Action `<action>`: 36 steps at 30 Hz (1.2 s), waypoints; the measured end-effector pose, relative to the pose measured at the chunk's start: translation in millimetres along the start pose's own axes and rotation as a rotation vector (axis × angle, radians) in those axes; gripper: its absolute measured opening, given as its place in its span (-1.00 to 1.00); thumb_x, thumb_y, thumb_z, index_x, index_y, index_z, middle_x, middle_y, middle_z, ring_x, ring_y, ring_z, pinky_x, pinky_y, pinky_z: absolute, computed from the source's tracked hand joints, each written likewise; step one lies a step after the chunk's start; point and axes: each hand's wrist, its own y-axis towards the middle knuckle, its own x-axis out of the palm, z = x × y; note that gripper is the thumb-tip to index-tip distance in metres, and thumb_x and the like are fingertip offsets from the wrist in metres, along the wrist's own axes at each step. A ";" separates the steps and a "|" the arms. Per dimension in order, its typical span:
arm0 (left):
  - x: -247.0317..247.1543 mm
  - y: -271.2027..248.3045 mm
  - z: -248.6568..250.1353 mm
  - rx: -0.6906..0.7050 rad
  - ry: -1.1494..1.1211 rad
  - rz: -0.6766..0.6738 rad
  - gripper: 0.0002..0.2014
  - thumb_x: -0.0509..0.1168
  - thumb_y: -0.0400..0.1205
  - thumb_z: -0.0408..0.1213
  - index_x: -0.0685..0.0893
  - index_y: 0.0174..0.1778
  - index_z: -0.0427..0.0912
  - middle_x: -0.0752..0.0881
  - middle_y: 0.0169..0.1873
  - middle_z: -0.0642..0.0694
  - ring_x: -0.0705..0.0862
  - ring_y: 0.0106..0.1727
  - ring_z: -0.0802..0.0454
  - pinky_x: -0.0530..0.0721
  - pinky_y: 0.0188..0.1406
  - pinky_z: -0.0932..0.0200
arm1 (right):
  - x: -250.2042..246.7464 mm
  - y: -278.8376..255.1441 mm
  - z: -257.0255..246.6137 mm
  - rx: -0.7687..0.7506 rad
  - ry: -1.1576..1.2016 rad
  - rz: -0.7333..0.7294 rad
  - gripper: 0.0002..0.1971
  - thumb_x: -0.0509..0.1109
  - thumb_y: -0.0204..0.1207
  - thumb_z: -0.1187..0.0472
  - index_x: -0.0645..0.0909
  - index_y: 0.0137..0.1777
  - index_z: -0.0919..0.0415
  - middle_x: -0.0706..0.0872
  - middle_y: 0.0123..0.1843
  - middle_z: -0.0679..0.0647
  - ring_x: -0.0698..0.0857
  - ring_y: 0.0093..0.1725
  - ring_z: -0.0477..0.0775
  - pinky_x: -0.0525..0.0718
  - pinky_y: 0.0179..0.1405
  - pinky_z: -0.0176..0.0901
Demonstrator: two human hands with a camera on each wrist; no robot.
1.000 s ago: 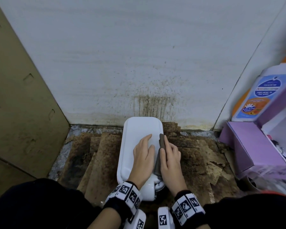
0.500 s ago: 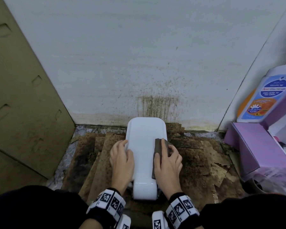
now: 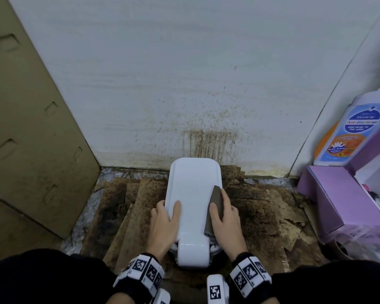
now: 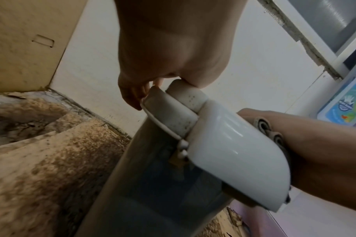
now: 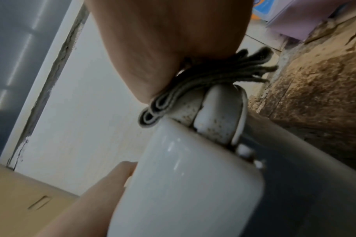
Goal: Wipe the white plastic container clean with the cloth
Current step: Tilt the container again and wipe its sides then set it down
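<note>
**watch the right edge and the grime in the hinge**

your white plastic container (image 3: 191, 194) sits on the stained cardboard (image 3: 138, 207) against the wall (image 3: 184, 73), long side pointing away from you. your left hand (image 3: 165, 224) grips its left rim, thumb on top and fingers curled over the side. your right hand (image 3: 226, 218) presses the folded cloth (image 3: 215, 202) flat on the right edge, fingers straight and close together.

risks, as i judge them: the cloth straddles the edge, so a firm stroke may slide it off onto the dirty cardboard and carry dirt back. the smooth lid may slip if your left hold loosens. the wrist views show brown specks around the hinge (image 5: 211, 123), easy to miss with flat strokes.

count: one container, one cloth, two hands, one purple box (image 3: 338, 200), one soap bottle (image 3: 349, 132).
</note>
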 end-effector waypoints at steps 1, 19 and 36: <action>0.0 0.6 0.7 -0.008 -0.010 -0.004 -0.46 0.07 0.72 0.31 0.38 0.44 -0.01 0.49 0.23 -0.04 0.62 0.12 0.05 0.60 0.13 0.02 | -0.9 1.2 0.9 0.005 0.006 -0.014 -0.41 0.09 0.75 -0.18 -0.02 0.73 -0.33 0.34 0.53 0.09 0.37 0.50 0.11 0.46 0.52 0.15; 1.5 4.6 8.4 0.065 -0.121 -0.080 -0.50 0.21 0.63 0.38 0.45 0.36 0.15 0.66 0.20 0.09 0.71 0.13 0.16 0.75 0.17 -0.02 | -7.4 -4.9 8.6 -0.021 0.087 0.043 -0.33 0.15 0.65 -0.32 -0.02 0.71 -0.36 0.36 0.55 0.03 0.29 0.58 0.06 0.42 0.55 0.25; -13.4 26.7 6.6 0.113 0.045 -0.168 -0.38 0.16 0.62 0.45 0.45 0.49 0.16 0.55 0.26 0.11 0.66 0.19 0.17 0.71 0.24 -0.12 | 30.6 -24.5 7.3 0.084 0.103 0.236 -0.37 0.07 0.72 -0.23 -0.10 0.72 -0.29 0.19 0.61 0.06 0.12 0.54 0.01 0.34 0.55 0.16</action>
